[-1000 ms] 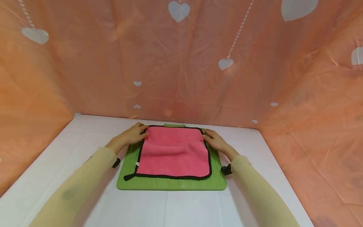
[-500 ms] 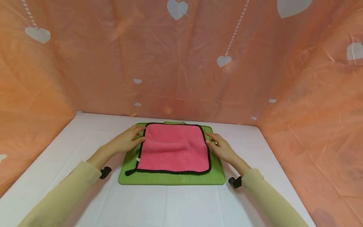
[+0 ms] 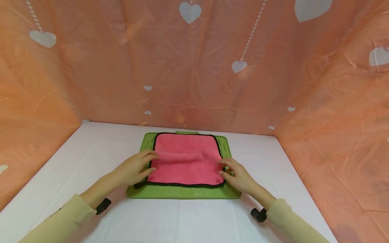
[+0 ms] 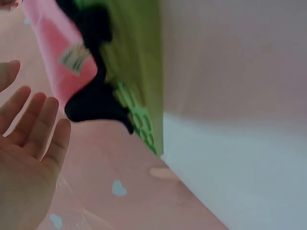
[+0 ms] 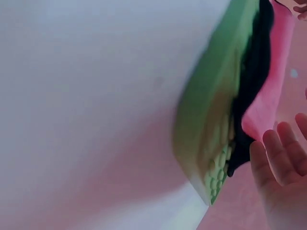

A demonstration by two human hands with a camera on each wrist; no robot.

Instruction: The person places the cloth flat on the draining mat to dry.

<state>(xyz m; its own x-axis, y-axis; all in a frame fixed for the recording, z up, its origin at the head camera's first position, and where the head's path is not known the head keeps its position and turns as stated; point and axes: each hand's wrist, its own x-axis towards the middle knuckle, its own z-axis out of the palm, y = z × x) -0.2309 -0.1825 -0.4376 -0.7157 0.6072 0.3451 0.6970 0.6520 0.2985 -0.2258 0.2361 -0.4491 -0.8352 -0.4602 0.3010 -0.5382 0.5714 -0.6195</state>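
A pink cloth (image 3: 185, 145) with black edging lies spread on a green ribbed board (image 3: 194, 192), with a slight crease across its middle. My left hand (image 3: 133, 168) is over the cloth's left edge, fingers relaxed and reaching a little over the pink. On the opposite side my right hand (image 3: 240, 175) is at the right edge, fingertips over the border. In the left wrist view, the left fingers (image 4: 36, 124) are extended beside the cloth, and a white tag (image 4: 75, 58) shows on its edge. The right fingers (image 5: 283, 148) are also extended in the right wrist view.
The board stands on a white-covered table (image 3: 182, 219). Behind and at both sides hangs an orange curtain (image 3: 170, 67) with white hearts. Black wrist devices (image 3: 259, 215) sit below both cuffs.
Both hands have slid toward the wearer along the cloth's sides, from its far corners to its nearer half. The cloth stays flat on the board.
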